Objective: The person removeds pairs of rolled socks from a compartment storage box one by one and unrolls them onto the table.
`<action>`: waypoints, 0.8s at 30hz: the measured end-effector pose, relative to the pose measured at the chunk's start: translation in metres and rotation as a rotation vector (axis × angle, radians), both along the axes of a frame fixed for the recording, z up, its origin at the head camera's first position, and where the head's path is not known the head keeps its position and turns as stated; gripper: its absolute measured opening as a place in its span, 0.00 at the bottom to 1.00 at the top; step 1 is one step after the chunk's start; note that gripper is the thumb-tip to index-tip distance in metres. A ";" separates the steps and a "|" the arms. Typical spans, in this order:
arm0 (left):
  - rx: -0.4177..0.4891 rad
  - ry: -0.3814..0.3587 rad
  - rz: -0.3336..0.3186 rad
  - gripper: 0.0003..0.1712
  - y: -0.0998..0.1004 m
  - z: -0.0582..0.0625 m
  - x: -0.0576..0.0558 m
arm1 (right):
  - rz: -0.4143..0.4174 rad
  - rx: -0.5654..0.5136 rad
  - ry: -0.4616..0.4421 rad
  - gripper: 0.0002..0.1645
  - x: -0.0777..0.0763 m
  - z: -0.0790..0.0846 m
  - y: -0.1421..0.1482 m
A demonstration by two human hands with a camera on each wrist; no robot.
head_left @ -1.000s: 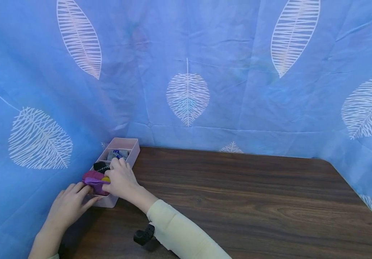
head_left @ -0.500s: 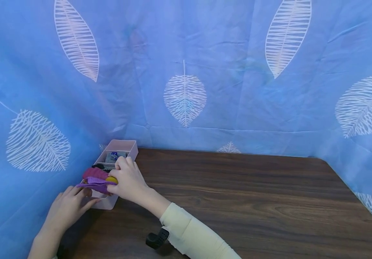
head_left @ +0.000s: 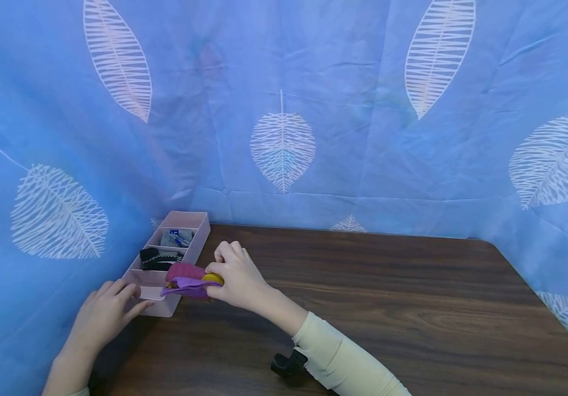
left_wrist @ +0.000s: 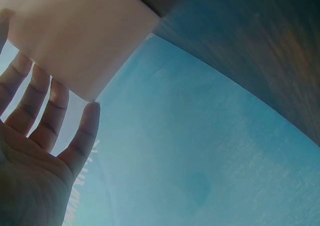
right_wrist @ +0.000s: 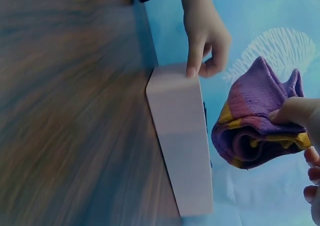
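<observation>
A rolled pair of purple, magenta and yellow socks (head_left: 189, 281) is pinched between the thumb and fingers of my right hand (head_left: 241, 278), in the air at the right side of the pale pink divided box (head_left: 196, 254). The right wrist view shows the rolled socks (right_wrist: 250, 118) from below, clear of the box. My left hand (head_left: 103, 313) rests at the near left corner of the box. In the left wrist view its outstretched fingers (left_wrist: 52, 116) touch the box's wall. Black-and-white socks (head_left: 160, 258) and a grey item with blue print (head_left: 176, 238) lie in separate compartments.
The box stands at the far left of the dark wooden table (head_left: 363, 308), close to the blue leaf-patterned cloth (head_left: 204, 121) that hangs behind and beside it. A black strap device (head_left: 288, 363) is at the right sleeve.
My right hand has lifted the rolled socks out of the near compartment and carried them to the right, past the box's side wall. My left hand has stayed at the corner.
</observation>
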State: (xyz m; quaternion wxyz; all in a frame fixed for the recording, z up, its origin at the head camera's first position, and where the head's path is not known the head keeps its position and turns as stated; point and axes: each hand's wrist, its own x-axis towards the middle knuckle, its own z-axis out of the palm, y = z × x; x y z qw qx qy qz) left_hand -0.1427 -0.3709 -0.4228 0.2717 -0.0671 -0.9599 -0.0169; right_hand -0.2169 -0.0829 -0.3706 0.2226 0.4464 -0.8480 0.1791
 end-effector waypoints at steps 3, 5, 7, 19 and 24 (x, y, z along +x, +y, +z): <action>-0.001 0.015 -0.007 0.18 0.000 0.001 0.001 | 0.018 0.007 0.020 0.08 -0.002 -0.004 0.017; 0.000 0.017 -0.012 0.18 0.000 0.002 0.001 | 0.022 0.025 0.039 0.08 -0.002 -0.006 0.030; 0.002 0.013 -0.012 0.17 -0.001 0.001 0.000 | 0.023 0.047 0.051 0.09 -0.002 -0.010 0.041; -0.013 0.050 -0.042 0.18 -0.002 0.000 0.002 | 0.025 0.068 0.150 0.11 0.007 -0.029 0.107; -0.003 0.041 -0.029 0.18 -0.003 0.000 0.001 | 0.003 0.058 0.147 0.13 0.009 -0.028 0.132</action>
